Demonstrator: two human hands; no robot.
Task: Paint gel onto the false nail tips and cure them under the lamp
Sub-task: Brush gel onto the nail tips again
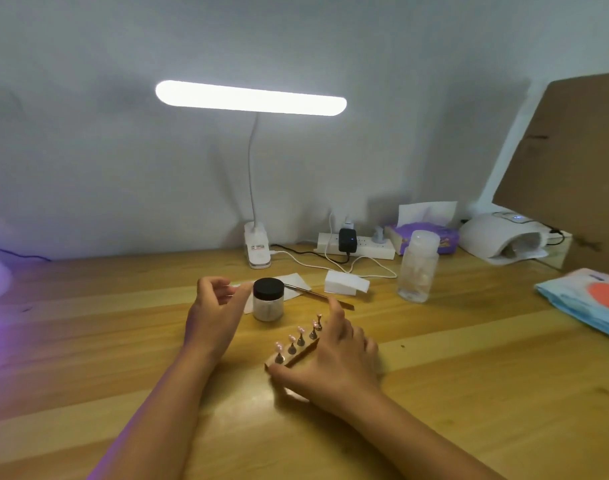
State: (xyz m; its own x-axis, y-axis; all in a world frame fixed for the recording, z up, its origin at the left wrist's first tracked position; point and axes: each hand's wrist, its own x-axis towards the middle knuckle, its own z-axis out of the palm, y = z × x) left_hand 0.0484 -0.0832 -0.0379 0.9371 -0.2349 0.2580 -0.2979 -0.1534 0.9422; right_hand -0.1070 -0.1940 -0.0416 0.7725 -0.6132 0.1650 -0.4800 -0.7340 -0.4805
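A wooden holder [289, 358] carries several pink false nail tips [300, 336] on small metal stands, at the middle of the desk. My right hand [337, 362] grips the holder from its right side, thumb at the near end. My left hand [214, 311] hovers just left of a clear jar with a black lid [268, 299], fingers curled and apart, holding nothing. A thin brush [316, 294] lies behind the jar on white paper. The white curing lamp [503, 240] sits at the back right.
A lit desk lamp [251, 98] clips on at the back centre, beside a power strip [355, 245] with cables. A clear bottle [419, 266], white block [346, 283], tissue box [422, 233], brown cardboard [573, 161] and a blue bag [590, 303] stand to the right.
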